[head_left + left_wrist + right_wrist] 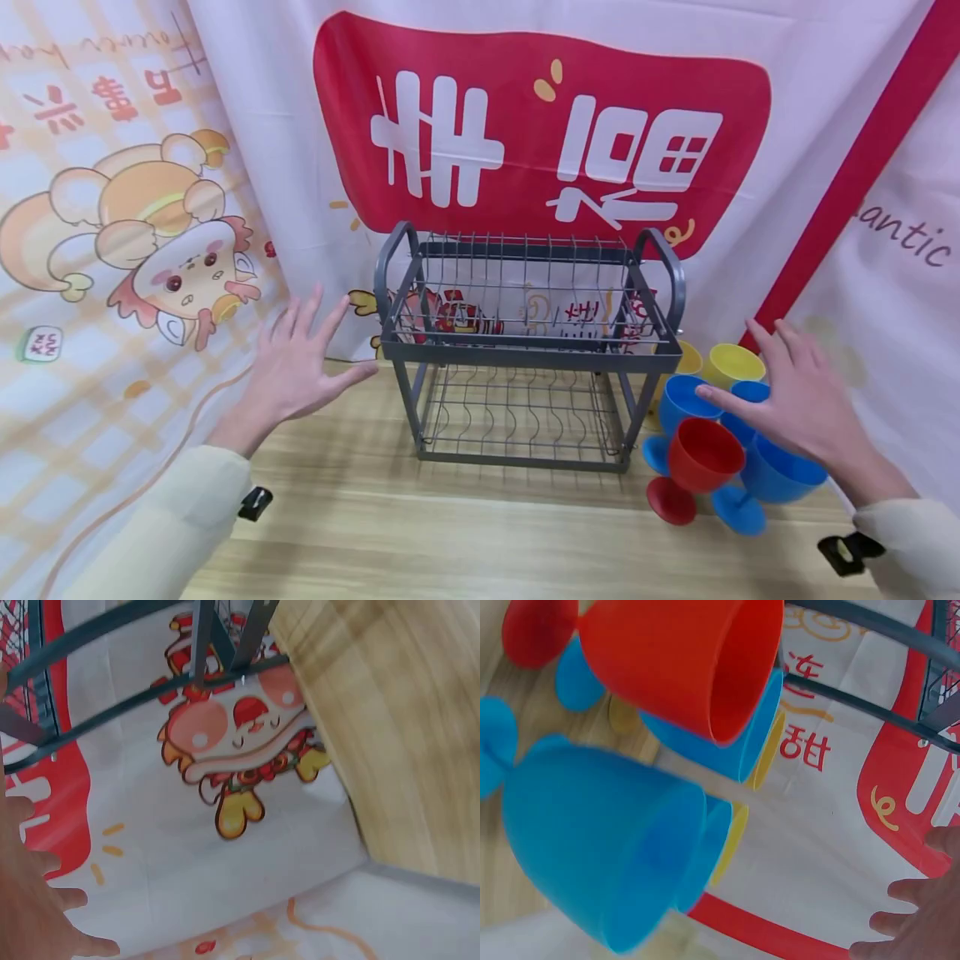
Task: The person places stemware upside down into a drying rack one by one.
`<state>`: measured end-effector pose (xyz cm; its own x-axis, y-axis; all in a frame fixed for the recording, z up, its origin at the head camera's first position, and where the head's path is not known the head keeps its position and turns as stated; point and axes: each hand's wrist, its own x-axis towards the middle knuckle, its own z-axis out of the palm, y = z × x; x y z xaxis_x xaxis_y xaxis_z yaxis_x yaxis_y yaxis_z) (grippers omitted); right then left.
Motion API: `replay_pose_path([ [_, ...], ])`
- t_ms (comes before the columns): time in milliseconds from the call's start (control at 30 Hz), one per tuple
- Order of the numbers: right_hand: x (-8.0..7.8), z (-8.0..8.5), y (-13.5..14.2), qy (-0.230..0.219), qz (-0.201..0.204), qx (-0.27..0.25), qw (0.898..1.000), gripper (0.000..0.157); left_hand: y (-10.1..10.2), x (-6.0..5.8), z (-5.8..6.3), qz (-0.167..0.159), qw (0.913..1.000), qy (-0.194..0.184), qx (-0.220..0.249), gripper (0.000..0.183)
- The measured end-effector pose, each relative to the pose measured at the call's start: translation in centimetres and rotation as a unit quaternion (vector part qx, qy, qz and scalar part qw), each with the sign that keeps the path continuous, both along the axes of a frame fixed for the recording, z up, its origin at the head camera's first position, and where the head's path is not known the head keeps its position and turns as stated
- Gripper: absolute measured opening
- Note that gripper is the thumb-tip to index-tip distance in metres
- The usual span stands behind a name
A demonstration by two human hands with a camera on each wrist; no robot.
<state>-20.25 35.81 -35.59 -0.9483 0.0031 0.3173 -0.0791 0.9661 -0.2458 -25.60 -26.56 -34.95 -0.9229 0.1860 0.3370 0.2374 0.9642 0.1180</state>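
A grey two-tier dish rack (532, 358) with thin wire shelves stands on the wooden table, both tiers bare. Left of it my left hand (300, 362) hovers with fingers spread, holding nothing. In the left wrist view that hand (37, 900) shows at the lower left, beside the rack's dark frame (112, 637). My right hand (798, 396) is also spread and holds nothing, raised over a group of plastic goblets. The group has a red goblet (707, 454) in front, several blue goblets (783, 471), and yellow goblets (735, 364) behind, partly hidden.
The wooden table (450, 533) runs in front of the rack. A white printed cloth (270, 67) with a red panel hangs close behind it. Another cloth (45, 400) with cartoon prints covers the left side, and white cloth (900, 350) hangs at the right.
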Motion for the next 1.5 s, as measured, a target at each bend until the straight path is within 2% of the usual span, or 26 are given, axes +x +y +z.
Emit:
replay_pose_path([
  [167,1.6,-1.3,-0.7,0.003,-0.019,-0.06,0.998,0.116,1.1,1.2,-1.1,-0.025,0.9982,-0.004,0.054,0.105],
  [400,3.9,-3.4,-1.4,0.019,-0.047,-0.15,0.987,0.111,2.5,3.1,-3.1,-0.063,0.9918,0.003,0.111,0.104],
  [633,6.0,-6.1,-2.6,0.028,-0.092,-0.197,0.976,0.109,4.2,5.0,-6.0,-0.082,0.9908,0.001,0.108,0.099],
  [833,7.2,-7.8,-3.7,0.027,-0.135,-0.214,0.967,0.109,6.1,6.2,-7.6,-0.099,0.9888,-0.015,0.111,0.095],
  [967,7.8,-9.1,-4.6,0.038,-0.15,-0.239,0.959,0.107,7.8,6.6,-8.5,-0.119,0.9858,-0.027,0.116,0.097],
  [1167,8.1,-10.6,-5.8,0.028,-0.163,-0.271,0.948,0.112,10.5,6.8,-9.6,-0.138,0.9805,-0.059,0.127,0.099],
  [1500,7.6,-12.2,-6.3,0.006,-0.182,-0.338,0.923,0.119,15.5,6.5,-10.9,-0.163,0.9616,-0.132,0.177,0.101],
])
